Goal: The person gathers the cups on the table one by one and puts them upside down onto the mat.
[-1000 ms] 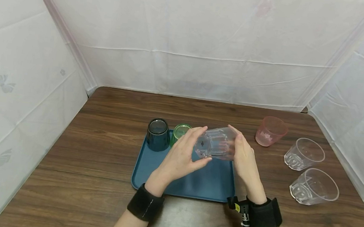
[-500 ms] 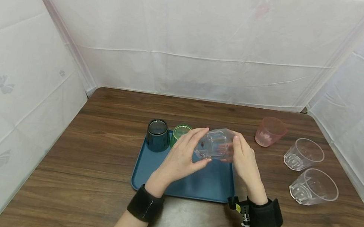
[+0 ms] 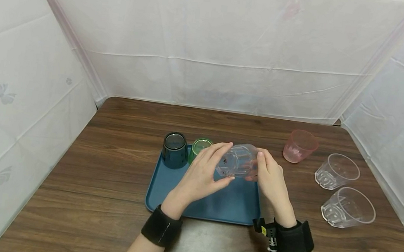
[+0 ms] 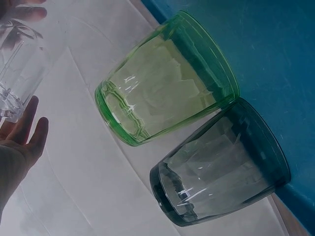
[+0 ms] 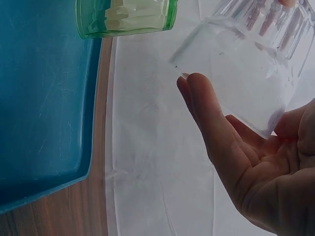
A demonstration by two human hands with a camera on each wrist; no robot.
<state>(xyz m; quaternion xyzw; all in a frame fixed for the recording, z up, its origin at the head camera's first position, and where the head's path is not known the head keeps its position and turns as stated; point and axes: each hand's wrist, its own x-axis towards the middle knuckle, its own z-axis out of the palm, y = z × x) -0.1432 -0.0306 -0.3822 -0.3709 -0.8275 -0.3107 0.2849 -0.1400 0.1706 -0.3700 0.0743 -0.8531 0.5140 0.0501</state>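
A clear tumbler (image 3: 238,161) is held tilted on its side above the blue tray (image 3: 230,206). My left hand (image 3: 197,177) grips it near the base, thumb below and fingers above. Around the rim end, my right hand (image 3: 272,179) holds it; the right wrist view shows the thumb and fingers at the rim of the tumbler (image 5: 241,73). Upside down on the tray stand a dark tumbler (image 3: 175,152) and a green tumbler (image 3: 199,146), the green one partly hidden by my left hand. Both appear side by side in the left wrist view.
On the right of the wooden table (image 3: 100,164), a pink tumbler (image 3: 298,147) and two clear glasses, one farther (image 3: 335,172) and one nearer (image 3: 346,209), stand mouth up. White sheets (image 3: 211,81) wall the table at the back and sides.
The tumbler's rim end has turned slightly toward me, and my right hand has shifted a little left and down with it. My left hand is nearly still.
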